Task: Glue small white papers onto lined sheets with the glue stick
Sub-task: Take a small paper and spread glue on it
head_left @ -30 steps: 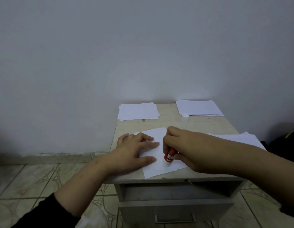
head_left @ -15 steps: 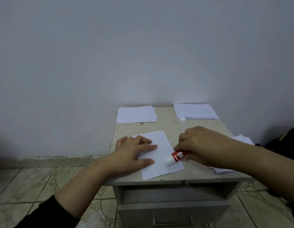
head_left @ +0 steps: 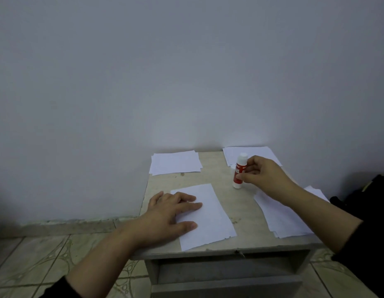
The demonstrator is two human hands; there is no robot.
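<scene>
I saw the left hand [head_left: 165, 214] lying flat on the white sheet [head_left: 210, 218] at the front of the bench [head_left: 219, 179], fingers [head_left: 186, 198] straight and spread, pressing the paper's left half down. The right hand [head_left: 264, 177] was gripping the glue stick [head_left: 238, 171], thumb and fingertips pinched round its red label. The stick stood upright with its white base on the bench, between the centre sheet and the far-right paper stack [head_left: 262, 152]. White cap end pointed up. A second paper stack [head_left: 176, 162] sat far left against the wall [head_left: 186, 72]. A third pile [head_left: 281, 218] lay at the right edge, partly under the right forearm. Couldn't tell whether any sheet was lined. Below the top I saw an open drawer slot [head_left: 225, 269]; tiled floor [head_left: 36, 254] to the left.
</scene>
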